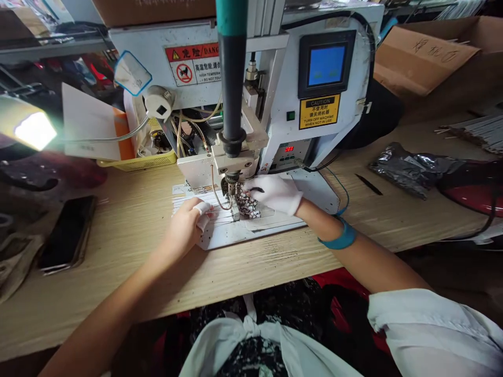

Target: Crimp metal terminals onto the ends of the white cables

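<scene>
A soldering-type machine (236, 180) with a high-temperature warning label stands before me, its slim head pointing down at a metal base plate (220, 238). Several thin white wires (216, 201) lie side by side across the plate, left of the head. My left hand (192, 220), with white covers on some fingertips, is closed at these wires, its fingertips partly hidden. My right hand (275, 193) wears a white glove and is closed beside the head, touching a heap of small white-and-dark connector-like pieces (248, 206). What its fingertips pinch is hidden.
A phone (68, 233) lies at the left. Behind it are a bright lamp (35, 130) and a yellow basket (141, 162). A silver bag (416, 167), a dark pointed tool (368, 184) and a cardboard box (426, 57) are at the right. A blue screen (326, 64) faces me.
</scene>
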Available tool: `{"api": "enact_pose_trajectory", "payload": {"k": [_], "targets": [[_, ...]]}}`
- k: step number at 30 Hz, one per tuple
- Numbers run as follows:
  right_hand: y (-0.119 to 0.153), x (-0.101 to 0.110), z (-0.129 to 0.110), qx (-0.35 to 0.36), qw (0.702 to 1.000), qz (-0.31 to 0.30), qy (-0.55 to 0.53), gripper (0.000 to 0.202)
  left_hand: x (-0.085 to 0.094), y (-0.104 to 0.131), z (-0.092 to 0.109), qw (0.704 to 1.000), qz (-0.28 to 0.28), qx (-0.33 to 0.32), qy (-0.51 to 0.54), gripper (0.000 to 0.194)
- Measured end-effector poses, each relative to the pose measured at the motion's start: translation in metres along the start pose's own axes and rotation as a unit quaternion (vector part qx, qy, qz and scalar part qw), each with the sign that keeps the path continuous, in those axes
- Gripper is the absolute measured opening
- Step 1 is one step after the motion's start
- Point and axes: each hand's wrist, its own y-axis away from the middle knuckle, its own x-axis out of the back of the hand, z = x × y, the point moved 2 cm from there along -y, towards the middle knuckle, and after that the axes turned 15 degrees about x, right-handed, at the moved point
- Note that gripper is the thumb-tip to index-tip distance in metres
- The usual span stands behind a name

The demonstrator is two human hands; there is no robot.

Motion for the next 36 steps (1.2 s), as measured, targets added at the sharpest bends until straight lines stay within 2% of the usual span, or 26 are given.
{"api": "enact_pose_trajectory", "payload": {"k": [4, 9, 12, 14, 16, 19, 22, 26, 30, 36], "targets": [[-0.017, -0.012, 0.002, 0.018, 0.999, -0.027, -0.016, 0.022, -0.002, -0.017, 0.004, 0.995, -0.01, 0.059, -0.073, 0.023], [-0.016, -0.012, 0.004, 0.01, 0.998, -0.063, 0.024, 0.018, -0.008, -0.028, 0.012, 0.989, -0.018, 0.031, -0.146, 0.026], [-0.008, -0.005, 0.0, -0.003, 0.999, -0.038, 0.019, 0.015, -0.008, -0.029, 0.009, 0.991, -0.021, 0.02, -0.134, 0.029], [-0.005, -0.001, -0.003, -0.039, 0.998, -0.003, -0.045, 0.013, -0.008, -0.03, 0.005, 0.992, -0.023, 0.026, -0.122, 0.03], [-0.003, 0.0, -0.007, -0.101, 0.979, 0.02, -0.176, 0.01, -0.007, -0.031, 0.003, 0.992, -0.029, 0.031, -0.118, 0.031], [-0.003, -0.002, -0.012, -0.164, 0.911, 0.037, -0.376, 0.004, -0.002, -0.032, 0.002, 0.991, -0.04, 0.034, -0.119, 0.033], [-0.006, -0.007, -0.014, -0.163, 0.862, 0.045, -0.479, 0.011, 0.005, -0.031, 0.006, 0.992, -0.062, 0.053, -0.093, 0.034], [-0.006, -0.014, -0.016, -0.148, 0.816, 0.048, -0.557, 0.017, 0.015, -0.032, 0.016, 0.993, -0.099, 0.064, -0.008, 0.027], [-0.004, -0.012, -0.021, -0.141, 0.8, 0.04, -0.582, 0.019, 0.019, -0.036, 0.02, 0.98, -0.151, 0.11, 0.067, 0.026], [-0.008, -0.013, -0.022, -0.15, 0.818, 0.001, -0.556, 0.017, 0.016, -0.039, 0.019, 0.948, -0.224, 0.154, 0.164, 0.037]]}}
